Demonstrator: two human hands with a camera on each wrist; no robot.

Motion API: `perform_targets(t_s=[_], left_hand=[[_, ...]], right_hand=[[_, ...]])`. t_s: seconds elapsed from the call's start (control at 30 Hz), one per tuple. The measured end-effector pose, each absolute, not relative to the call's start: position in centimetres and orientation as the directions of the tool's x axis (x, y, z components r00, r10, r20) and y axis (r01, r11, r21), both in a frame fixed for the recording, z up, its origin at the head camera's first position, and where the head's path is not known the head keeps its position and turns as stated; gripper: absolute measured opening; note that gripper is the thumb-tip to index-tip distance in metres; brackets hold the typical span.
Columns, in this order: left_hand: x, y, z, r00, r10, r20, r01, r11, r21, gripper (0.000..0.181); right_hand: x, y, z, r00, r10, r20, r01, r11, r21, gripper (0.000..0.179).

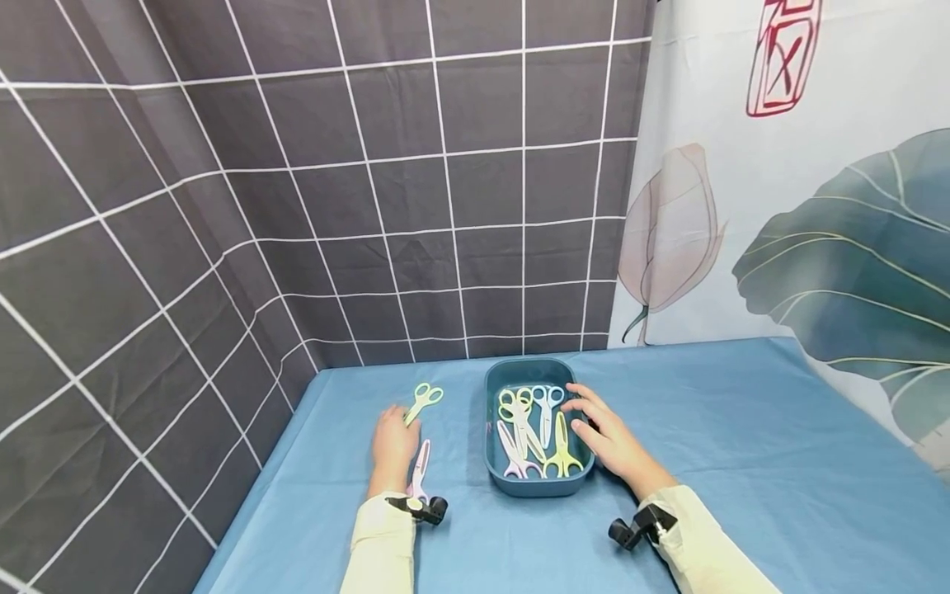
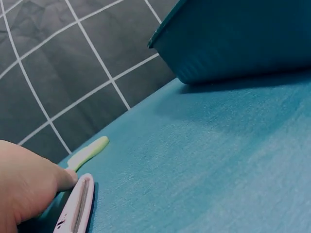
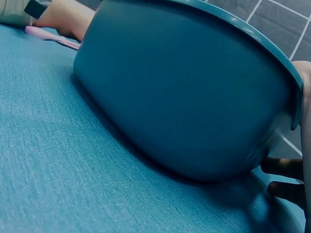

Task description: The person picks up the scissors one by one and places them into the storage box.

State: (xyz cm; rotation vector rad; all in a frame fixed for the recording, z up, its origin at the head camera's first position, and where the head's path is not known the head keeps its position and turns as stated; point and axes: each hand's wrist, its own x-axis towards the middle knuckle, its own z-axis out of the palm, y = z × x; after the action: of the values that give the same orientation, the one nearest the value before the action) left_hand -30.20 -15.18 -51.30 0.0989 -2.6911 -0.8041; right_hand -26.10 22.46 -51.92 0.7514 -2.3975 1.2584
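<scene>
On the left, my left hand [image 1: 396,441] pinches the blade end of green-handled scissors [image 1: 423,402], whose finger loops point away from me. Beside that wrist, pink scissors [image 1: 419,470] lie on the cloth, their light blade cover close to my thumb [image 2: 65,178] in the left wrist view. A dark teal plastic bin [image 1: 538,488] holds several scissors with yellow, blue, green and pink handles. My right hand [image 1: 612,437] holds the bin's right rim, some fingers over the edge and others against the outer wall, as the right wrist view shows.
Blue cloth [image 1: 742,462] covers the table. A dark grey curtain with white grid lines [image 1: 475,190] hangs along the back and left, and a white floral curtain [image 1: 690,272] at the back right. Each wrist carries a small black camera [image 1: 641,528].
</scene>
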Motion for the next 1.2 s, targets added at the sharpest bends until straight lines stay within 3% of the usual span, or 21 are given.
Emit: perform_targets(t_s=[0.23,0.4,0.6,0.93,1.2], left_hand=[[-30.0,-15.0,-51.3,-0.922,-0.213,0.323,0.016,0.814,0.58,0.017],[-29.6,-14.7,-51.1,-0.896,-0.191,0.402,0.024,0.881,0.472,0.008],[-29.4,-14.2,-50.7,-0.918,-0.147,0.369,-0.009,0.937,0.35,0.009],[-29.3,-14.2,-50.9,-0.896,-0.213,0.389,-0.03,0.905,0.425,0.021],[-29.0,-14.6,-50.6,-0.884,-0.237,0.402,0.005,0.857,0.515,0.016]], right_hand=[[-26.2,22.6,-52.1,-0.815,-0.287,0.504,-0.578,0.476,-0.663,0.025],[-26.2,22.6,-52.2,-0.816,-0.287,0.501,-0.576,0.476,-0.665,0.024],[-26.2,22.7,-52.3,-0.815,-0.283,0.506,-0.577,0.484,-0.658,0.024],[-26.1,22.6,-52.3,-0.82,-0.279,0.5,-0.57,0.485,-0.664,0.023],[-26.1,22.5,-52.2,-0.815,-0.285,0.504,-0.575,0.496,-0.651,0.024]])
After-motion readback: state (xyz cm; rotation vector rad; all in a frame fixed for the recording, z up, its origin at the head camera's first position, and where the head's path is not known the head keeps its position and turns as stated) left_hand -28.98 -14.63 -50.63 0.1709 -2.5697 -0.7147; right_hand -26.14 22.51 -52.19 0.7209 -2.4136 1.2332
